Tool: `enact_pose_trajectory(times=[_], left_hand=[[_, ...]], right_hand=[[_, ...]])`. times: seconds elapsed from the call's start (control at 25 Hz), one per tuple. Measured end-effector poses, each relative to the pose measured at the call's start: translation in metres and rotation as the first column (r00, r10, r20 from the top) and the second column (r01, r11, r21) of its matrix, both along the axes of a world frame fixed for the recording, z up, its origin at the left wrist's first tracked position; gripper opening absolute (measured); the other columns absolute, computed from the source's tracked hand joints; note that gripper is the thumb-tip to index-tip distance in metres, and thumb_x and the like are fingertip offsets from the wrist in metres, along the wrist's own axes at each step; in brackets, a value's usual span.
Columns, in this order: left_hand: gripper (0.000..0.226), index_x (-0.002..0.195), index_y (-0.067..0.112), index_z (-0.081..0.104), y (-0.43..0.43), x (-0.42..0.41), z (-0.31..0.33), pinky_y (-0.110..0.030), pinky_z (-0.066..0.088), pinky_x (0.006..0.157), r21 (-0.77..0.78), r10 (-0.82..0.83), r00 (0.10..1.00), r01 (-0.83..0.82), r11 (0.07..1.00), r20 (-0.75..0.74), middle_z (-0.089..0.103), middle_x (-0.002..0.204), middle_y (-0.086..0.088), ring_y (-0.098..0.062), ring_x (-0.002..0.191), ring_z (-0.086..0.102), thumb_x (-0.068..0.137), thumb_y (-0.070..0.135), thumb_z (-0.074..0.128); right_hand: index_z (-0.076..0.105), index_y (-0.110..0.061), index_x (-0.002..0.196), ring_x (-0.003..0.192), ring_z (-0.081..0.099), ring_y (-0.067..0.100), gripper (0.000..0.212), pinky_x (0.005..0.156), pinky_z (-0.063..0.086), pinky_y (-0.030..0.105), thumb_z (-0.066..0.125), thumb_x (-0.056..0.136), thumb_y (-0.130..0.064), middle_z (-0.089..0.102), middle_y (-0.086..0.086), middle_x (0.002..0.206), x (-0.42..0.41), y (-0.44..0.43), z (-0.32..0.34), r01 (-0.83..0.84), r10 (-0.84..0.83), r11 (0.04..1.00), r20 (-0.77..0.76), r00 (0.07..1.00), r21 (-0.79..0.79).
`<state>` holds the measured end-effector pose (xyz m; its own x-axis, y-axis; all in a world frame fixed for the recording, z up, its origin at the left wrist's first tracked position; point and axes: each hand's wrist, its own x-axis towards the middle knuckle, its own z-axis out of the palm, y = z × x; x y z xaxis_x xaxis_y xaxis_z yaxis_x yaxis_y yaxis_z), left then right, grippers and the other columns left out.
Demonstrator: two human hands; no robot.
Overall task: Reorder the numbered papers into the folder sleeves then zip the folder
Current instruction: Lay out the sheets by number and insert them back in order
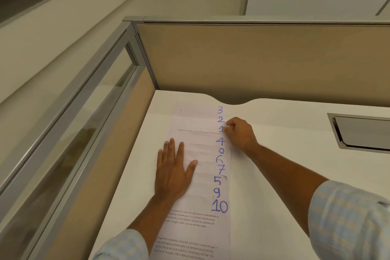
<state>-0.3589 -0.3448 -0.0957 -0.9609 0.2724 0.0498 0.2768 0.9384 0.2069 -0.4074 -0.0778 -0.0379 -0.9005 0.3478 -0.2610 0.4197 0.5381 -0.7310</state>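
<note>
Several white numbered papers (202, 175) lie fanned in an overlapping column on the white desk (285, 175). Blue handwritten numbers run down their right edges: 3, 2, 1, 4, 8, 6, 7, 5, 9, 10 from far to near. My left hand (174, 173) rests flat on the papers' left side, fingers spread. My right hand (239, 132) pinches the right edge of the sheet marked 1. No folder is in view.
Tan cubicle partitions (253, 59) close off the desk at the back and left, with a glass strip in the left one. A grey metal cable hatch (363, 131) is set into the desk at the right.
</note>
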Motion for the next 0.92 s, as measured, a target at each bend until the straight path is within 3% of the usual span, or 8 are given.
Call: enact_pose_trajectory(times=[0.08, 0.24, 0.48, 0.6, 0.8, 0.92], left_hand=[[0.086, 0.166, 0.018, 0.024, 0.003, 0.000, -0.001, -0.049, 0.011, 0.131, 0.007, -0.004, 1.000, 0.004, 1.000, -0.009, 0.010, 0.174, -0.013, -0.029, 0.162, 0.005, 0.101, 0.073, 0.014], [0.085, 0.166, 0.018, 0.023, 0.013, 0.008, -0.001, -0.049, 0.009, 0.131, 0.009, -0.008, 1.000, 0.008, 1.000, -0.001, 0.008, 0.174, -0.013, -0.030, 0.162, 0.004, 0.101, 0.073, 0.015], [0.083, 0.165, 0.017, 0.025, 0.059, 0.040, 0.003, -0.050, 0.008, 0.131, 0.015, -0.008, 1.000, 0.007, 1.000, 0.028, 0.009, 0.174, -0.015, -0.032, 0.162, 0.005, 0.102, 0.070, 0.019], [0.080, 0.163, 0.015, 0.032, 0.091, 0.066, 0.003, -0.051, 0.011, 0.130, 0.042, -0.018, 1.000, 0.017, 0.999, 0.021, 0.014, 0.173, -0.017, -0.034, 0.161, 0.010, 0.103, 0.067, 0.026], [0.078, 0.161, 0.013, 0.037, 0.140, 0.099, 0.006, -0.053, 0.014, 0.129, 0.040, -0.034, 0.999, 0.033, 0.999, 0.025, 0.018, 0.172, -0.020, -0.037, 0.160, 0.015, 0.103, 0.065, 0.029], [0.078, 0.161, 0.012, 0.036, 0.155, 0.113, 0.006, -0.054, 0.015, 0.129, 0.036, -0.051, 0.999, 0.051, 0.998, 0.010, 0.020, 0.171, -0.020, -0.037, 0.160, 0.016, 0.103, 0.064, 0.029]], right_hand=[[0.066, -0.017, 0.098, 0.088, 0.066, 0.018, 0.013, 0.075, 0.052, 0.030, 0.063, 0.101, -0.030, 0.071, 0.001, 0.101, -0.003, -0.002, -0.004, 0.043, -0.043, 0.999, -0.006, 0.999, -0.005], [0.066, -0.018, 0.089, 0.085, 0.067, 0.021, 0.014, 0.068, 0.049, 0.027, 0.064, 0.100, -0.026, 0.071, 0.002, 0.092, 0.003, 0.004, -0.005, 0.086, -0.087, 0.996, -0.051, 0.995, -0.012], [0.066, -0.015, 0.090, 0.086, 0.071, 0.024, 0.014, 0.078, 0.063, 0.043, 0.066, 0.099, -0.026, 0.072, 0.003, 0.093, 0.032, 0.043, 0.003, 0.159, -0.162, 0.983, -0.018, 0.987, -0.096], [0.067, -0.015, 0.092, 0.086, 0.070, 0.025, 0.013, 0.078, 0.061, 0.042, 0.066, 0.098, -0.028, 0.072, 0.004, 0.095, 0.057, 0.071, 0.004, 0.191, -0.192, 0.974, 0.005, 0.981, -0.121], [0.060, -0.008, 0.072, 0.071, 0.059, 0.026, 0.030, 0.067, 0.046, 0.035, 0.068, 0.094, -0.028, 0.066, 0.013, 0.077, 0.107, 0.114, 0.003, 0.234, -0.229, 0.960, 0.050, 0.972, -0.152], [0.058, -0.010, 0.068, 0.067, 0.062, 0.028, 0.032, 0.065, 0.055, 0.042, 0.068, 0.091, -0.029, 0.071, 0.020, 0.083, 0.131, 0.135, 0.003, 0.263, -0.256, 0.951, 0.068, 0.964, -0.161]])
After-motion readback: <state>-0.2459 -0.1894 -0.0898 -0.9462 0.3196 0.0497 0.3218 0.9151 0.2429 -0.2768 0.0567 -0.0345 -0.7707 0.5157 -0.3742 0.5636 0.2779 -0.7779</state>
